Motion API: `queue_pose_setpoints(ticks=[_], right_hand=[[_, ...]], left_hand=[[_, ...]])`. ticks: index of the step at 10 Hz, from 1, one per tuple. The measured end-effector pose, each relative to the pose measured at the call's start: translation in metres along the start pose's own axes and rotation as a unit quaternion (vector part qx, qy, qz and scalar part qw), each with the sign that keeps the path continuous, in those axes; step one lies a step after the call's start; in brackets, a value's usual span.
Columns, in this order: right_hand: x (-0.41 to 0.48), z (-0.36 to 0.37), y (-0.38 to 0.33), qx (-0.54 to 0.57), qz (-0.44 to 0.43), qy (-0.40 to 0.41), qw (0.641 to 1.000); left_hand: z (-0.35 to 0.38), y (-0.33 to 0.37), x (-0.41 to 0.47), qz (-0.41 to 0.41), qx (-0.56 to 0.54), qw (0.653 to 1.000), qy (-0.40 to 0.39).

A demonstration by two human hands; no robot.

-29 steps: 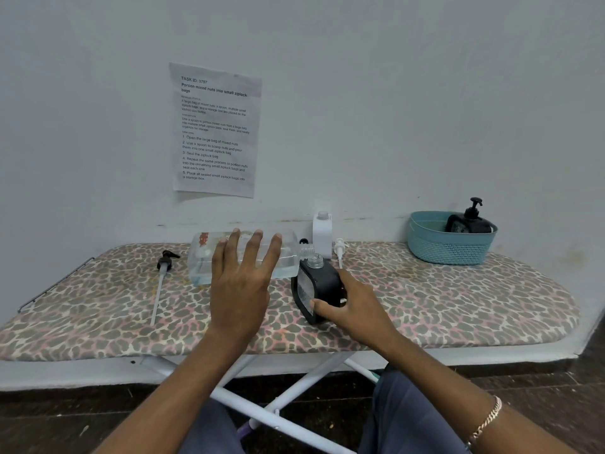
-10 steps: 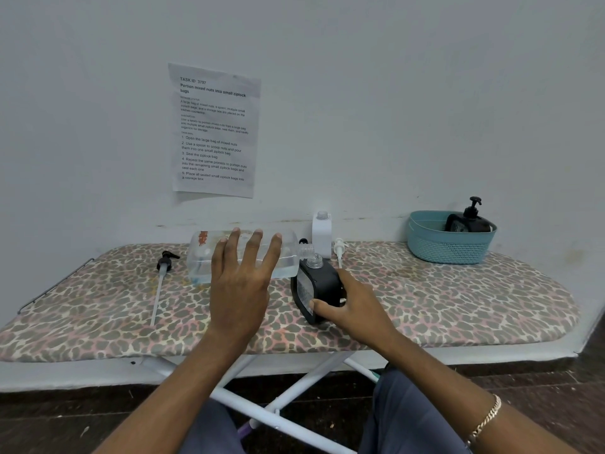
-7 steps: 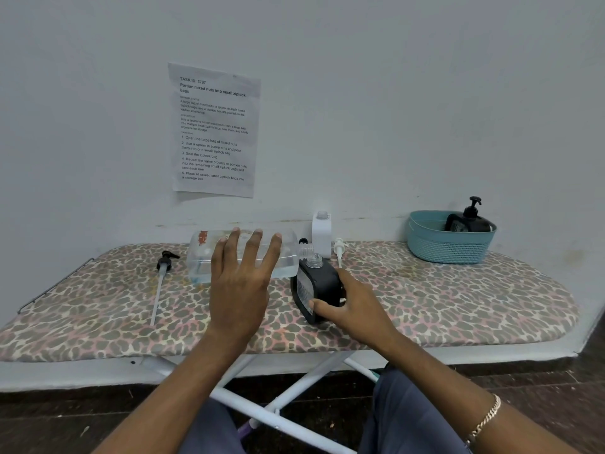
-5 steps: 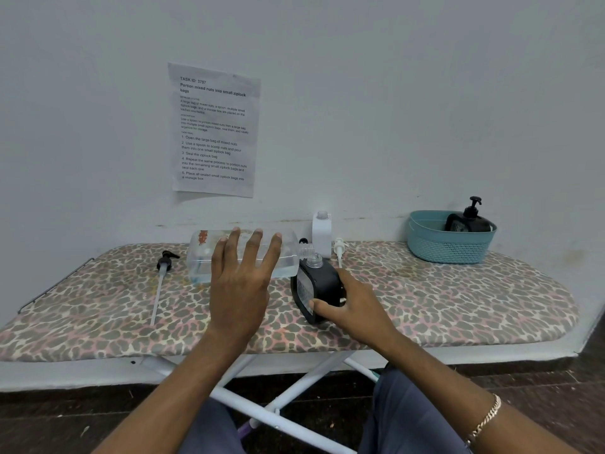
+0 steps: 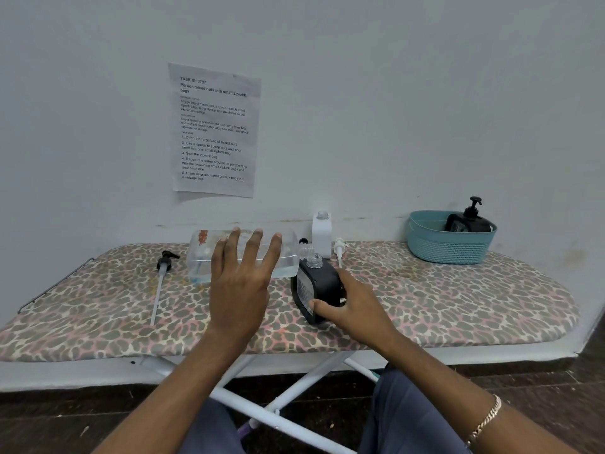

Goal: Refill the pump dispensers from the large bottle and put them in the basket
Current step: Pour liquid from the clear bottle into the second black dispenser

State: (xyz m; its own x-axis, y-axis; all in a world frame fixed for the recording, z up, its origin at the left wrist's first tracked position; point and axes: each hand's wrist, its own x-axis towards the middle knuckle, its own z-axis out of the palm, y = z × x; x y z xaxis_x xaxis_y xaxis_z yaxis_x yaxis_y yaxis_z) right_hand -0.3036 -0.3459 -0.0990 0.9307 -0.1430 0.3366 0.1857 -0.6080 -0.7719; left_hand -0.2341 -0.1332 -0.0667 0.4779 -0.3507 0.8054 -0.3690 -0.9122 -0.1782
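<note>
A: Why is the bottle (image 5: 203, 257) lying sideways?
B: So its neck reaches the mouth of the dispenser (image 5: 319, 286) at 12 o'clock. The left hand (image 5: 240, 283) props it with flat, spread fingers.
A: The right hand (image 5: 353, 309)?
B: It grips the dispenser so it can't tip. The basket (image 5: 448, 247) sits at 2 o'clock.

Seemingly a home room: an ironing board (image 5: 458, 306) stands against a white wall (image 5: 393, 109).
</note>
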Motion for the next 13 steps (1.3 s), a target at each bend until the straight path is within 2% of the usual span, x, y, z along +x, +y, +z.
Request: queue_pose_setpoints(ticks=[13], right_hand=[[0.0016,0.0009,0.0027,-0.006,-0.002,0.002,1.000]], left_hand=[[0.0000,0.0000,0.0006,0.003,0.003,1.000,0.000]])
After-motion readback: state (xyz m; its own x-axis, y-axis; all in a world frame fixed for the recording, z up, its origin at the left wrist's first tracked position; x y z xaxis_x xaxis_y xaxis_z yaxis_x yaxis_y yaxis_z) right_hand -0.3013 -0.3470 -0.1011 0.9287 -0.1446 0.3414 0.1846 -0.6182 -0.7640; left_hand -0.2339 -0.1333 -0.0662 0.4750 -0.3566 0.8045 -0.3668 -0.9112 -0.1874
